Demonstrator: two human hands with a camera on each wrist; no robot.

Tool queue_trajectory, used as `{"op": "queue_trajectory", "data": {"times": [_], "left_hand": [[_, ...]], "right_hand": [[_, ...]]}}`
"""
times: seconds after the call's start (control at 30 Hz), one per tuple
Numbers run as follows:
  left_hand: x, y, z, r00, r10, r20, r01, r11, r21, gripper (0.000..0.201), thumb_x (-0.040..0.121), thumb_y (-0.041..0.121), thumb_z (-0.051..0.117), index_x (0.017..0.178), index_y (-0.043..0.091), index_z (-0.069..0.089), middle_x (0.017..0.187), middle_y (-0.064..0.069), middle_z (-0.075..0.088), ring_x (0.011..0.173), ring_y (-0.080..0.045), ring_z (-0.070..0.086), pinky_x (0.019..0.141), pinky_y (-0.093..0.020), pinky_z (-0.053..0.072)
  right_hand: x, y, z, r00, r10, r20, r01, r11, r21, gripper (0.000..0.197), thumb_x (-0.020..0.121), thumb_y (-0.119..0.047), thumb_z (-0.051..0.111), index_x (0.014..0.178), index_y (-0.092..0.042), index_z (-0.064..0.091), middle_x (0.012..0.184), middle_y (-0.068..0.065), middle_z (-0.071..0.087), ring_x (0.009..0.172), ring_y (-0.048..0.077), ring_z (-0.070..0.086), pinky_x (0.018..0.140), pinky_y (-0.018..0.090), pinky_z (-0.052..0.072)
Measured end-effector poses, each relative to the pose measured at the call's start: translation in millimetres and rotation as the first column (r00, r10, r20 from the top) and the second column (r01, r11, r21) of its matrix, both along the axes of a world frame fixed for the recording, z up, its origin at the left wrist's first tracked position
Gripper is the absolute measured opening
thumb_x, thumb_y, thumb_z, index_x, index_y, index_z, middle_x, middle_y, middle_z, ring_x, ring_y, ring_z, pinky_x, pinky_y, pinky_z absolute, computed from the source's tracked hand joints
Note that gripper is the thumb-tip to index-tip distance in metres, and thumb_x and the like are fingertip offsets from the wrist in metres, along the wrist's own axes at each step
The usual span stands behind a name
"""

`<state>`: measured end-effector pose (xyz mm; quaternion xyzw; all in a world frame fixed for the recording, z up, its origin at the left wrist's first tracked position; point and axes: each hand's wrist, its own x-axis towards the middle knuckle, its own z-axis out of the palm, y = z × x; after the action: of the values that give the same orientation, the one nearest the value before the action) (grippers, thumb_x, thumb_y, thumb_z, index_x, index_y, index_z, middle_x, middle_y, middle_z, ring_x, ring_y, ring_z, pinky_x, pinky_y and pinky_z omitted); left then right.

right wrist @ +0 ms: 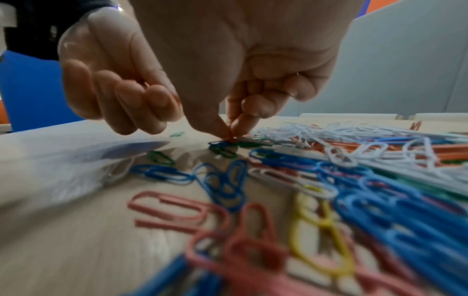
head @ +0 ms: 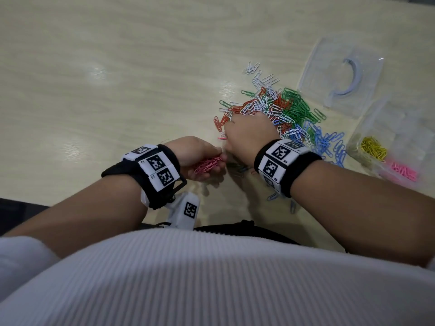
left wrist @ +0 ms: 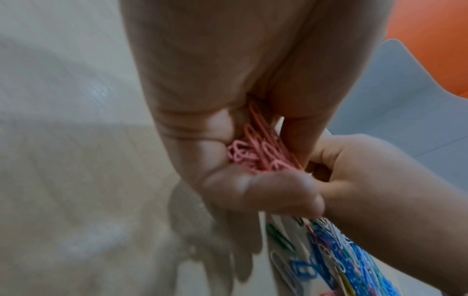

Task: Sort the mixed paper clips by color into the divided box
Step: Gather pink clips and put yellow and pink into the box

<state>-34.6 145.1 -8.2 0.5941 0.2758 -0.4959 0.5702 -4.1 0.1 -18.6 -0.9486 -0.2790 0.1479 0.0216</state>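
Hands at the clip pile; my view of the near clips is blocked.
My left hand (head: 199, 158) cups pink clips (head: 207, 164); my right hand (head: 247, 135) pinches a clip from the pile (head: 282, 109), hiding part of it. The clear box (head: 397, 135) and lid (head: 341, 76) lie right.

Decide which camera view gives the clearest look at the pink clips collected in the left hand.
The left wrist view: the pink clips fill the centre, bunched in the curled left hand. The head view shows them small in the left hand. In the right wrist view I cannot make them out.
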Motion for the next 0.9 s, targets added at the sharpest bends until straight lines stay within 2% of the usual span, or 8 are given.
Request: {"op": "queue_trajectory", "data": {"times": [0.1,0.2,0.33,0.43,0.53,0.6,0.77,0.9], "left_hand": [[1.5,-1.6,0.6,0.999,0.037,-0.019,-0.037,0.999,-0.002,0.032,0.103,0.025,0.037,0.082,0.012,0.056,0.060,0.000,0.056,0.046,-0.006,0.053,0.038,-0.014,0.042],[3.7,-8.8,0.4,0.998,0.065,-0.002,-0.065,0.998,0.009,0.039,0.103,0.034,0.034,0.080,0.012,0.057,0.059,0.001,0.057,0.046,-0.006,0.054,0.039,-0.014,0.044],[6.1,-25.8,-0.3,0.993,0.098,0.058,-0.099,0.995,0.011,0.033,0.101,0.036,0.041,0.083,0.013,0.056,0.056,-0.001,0.059,0.045,-0.007,0.058,0.040,-0.016,0.046],[8.5,-35.8,0.1,0.998,0.047,0.043,-0.045,0.998,-0.043,0.032,0.101,0.034,0.041,0.082,0.013,0.056,0.057,0.001,0.059,0.046,-0.006,0.056,0.040,-0.016,0.044],[8.7,-42.2,0.2,1.000,-0.007,0.025,0.008,1.000,-0.027,0.034,0.101,0.033,0.042,0.075,0.015,0.054,0.057,0.001,0.057,0.044,-0.006,0.052,0.039,-0.015,0.040],[7.2,-45.7,0.1,0.999,-0.045,0.021,0.046,0.999,-0.008,0.035,0.101,0.033,0.043,0.071,0.017,0.051,0.058,0.001,0.054,0.043,-0.006,0.047,0.038,-0.014,0.036],[6.2,-50.6,-3.6,0.996,-0.087,0.019,0.086,0.996,0.016,0.037,0.100,0.035,0.045,0.066,0.020,0.047,0.058,0.003,0.048,0.043,-0.006,0.037,0.034,-0.011,0.025],[5.0,-53.1,-5.2,0.996,-0.085,0.006,0.085,0.996,0.004,0.038,0.100,0.035,0.045,0.065,0.018,0.045,0.056,0.003,0.044,0.037,-0.005,0.033,0.032,-0.010,0.021]], "right_hand": [[-0.5,-11.2,4.8,0.999,-0.049,-0.013,0.050,0.992,0.115,0.016,0.089,-0.028,0.048,0.099,-0.022,0.058,0.101,-0.001,0.058,0.093,0.023,0.058,0.085,0.036,0.036],[-6.2,-26.1,10.6,0.998,-0.055,-0.008,0.055,0.955,0.293,0.009,0.085,-0.034,0.053,0.083,-0.026,0.056,0.082,-0.008,0.048,0.075,0.016,0.050,0.079,0.035,0.038],[-18.9,-37.6,13.4,0.997,0.062,-0.038,-0.043,0.925,0.378,0.022,0.083,-0.035,0.052,0.090,-0.023,0.070,0.082,-0.003,0.057,0.078,0.020,0.058,0.072,0.035,0.042],[-17.2,-54.2,14.1,0.983,-0.145,-0.110,0.179,0.874,0.452,0.021,0.088,-0.027,0.051,0.095,-0.022,0.071,0.086,-0.004,0.057,0.084,0.018,0.056,0.074,0.032,0.044],[-13.8,-81.0,10.2,0.938,-0.329,-0.107,0.346,0.883,0.316,0.020,0.091,-0.021,0.050,0.096,-0.020,0.069,0.093,-0.001,0.058,0.091,0.020,0.056,0.077,0.032,0.044],[-17.1,-92.8,7.1,0.945,-0.311,-0.104,0.326,0.928,0.180,0.020,0.090,-0.023,0.051,0.096,-0.023,0.069,0.095,0.002,0.059,0.093,0.025,0.058,0.078,0.035,0.047],[-30.5,-95.6,3.5,0.943,-0.286,-0.172,0.295,0.955,0.029,0.022,0.090,-0.031,0.049,0.103,-0.034,0.066,0.098,-0.004,0.052,0.098,0.023,0.057,0.085,0.039,0.043],[-31.8,-100.0,2.1,0.940,-0.326,-0.098,0.330,0.944,0.026,0.022,0.093,-0.030,0.046,0.104,-0.027,0.065,0.106,0.000,0.057,0.101,0.025,0.057,0.086,0.039,0.040]]}}
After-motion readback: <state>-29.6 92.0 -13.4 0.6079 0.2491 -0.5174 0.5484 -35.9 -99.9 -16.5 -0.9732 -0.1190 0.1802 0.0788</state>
